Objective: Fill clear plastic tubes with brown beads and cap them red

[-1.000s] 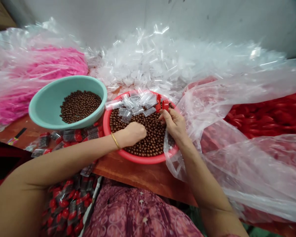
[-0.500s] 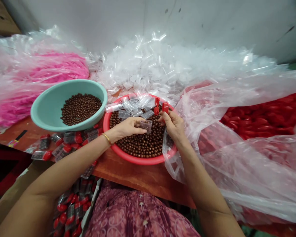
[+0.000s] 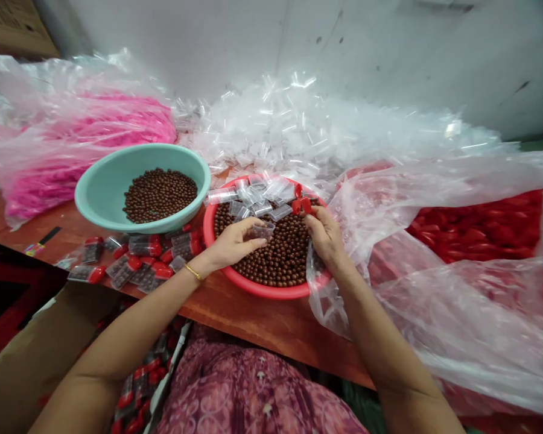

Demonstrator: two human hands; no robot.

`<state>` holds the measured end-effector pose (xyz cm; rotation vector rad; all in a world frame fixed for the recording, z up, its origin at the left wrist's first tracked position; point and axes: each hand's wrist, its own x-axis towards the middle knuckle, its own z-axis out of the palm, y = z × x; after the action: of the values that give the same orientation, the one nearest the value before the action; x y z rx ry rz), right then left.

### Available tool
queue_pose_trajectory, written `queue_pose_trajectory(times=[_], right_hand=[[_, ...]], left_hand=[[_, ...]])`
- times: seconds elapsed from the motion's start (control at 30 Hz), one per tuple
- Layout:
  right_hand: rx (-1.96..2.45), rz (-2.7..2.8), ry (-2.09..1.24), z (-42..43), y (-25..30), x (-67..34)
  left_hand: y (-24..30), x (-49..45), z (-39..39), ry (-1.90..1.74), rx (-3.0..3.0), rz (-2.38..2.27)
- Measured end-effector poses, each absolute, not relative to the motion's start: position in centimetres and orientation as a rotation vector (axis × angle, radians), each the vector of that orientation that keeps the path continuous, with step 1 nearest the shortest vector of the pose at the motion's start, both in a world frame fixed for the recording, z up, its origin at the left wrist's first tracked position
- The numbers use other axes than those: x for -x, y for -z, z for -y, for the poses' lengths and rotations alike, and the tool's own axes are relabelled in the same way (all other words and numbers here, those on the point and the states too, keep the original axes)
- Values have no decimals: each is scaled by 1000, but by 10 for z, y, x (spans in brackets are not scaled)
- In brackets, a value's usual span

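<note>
My left hand is closed around a small clear plastic container, held tilted over the brown balls in the red basin. At the basin's right side, my right hand pinches a red cap between thumb and fingers. Another red cap shows right beside it. Several empty clear containers lie on top of the balls at the basin's far side. Whether balls are inside the held container I cannot tell.
A teal bowl with brown balls stands left. Filled red-capped containers lie before it, more in a box below. Clear containers are heaped behind. Bags hold pink pieces and red caps. Plastic film overlaps the basin's right rim.
The held container has turned from upright-looking to more sideways in my left hand. The red cap in my right hand has lowered toward the basin. The view has shifted slightly.
</note>
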<state>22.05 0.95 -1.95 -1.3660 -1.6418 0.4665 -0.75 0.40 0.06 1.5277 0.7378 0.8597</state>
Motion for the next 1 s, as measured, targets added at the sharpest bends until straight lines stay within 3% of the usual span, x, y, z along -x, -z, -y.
queue_pose_trajectory(times=[0.5, 1.0], right_hand=[[1909, 2405, 20, 0, -2, -199], [1858, 2545, 29, 0, -5, -198]], left_hand=[[4, 11, -4, -1027, -1242, -659], [-1, 10, -1, -921, -1068, -568]])
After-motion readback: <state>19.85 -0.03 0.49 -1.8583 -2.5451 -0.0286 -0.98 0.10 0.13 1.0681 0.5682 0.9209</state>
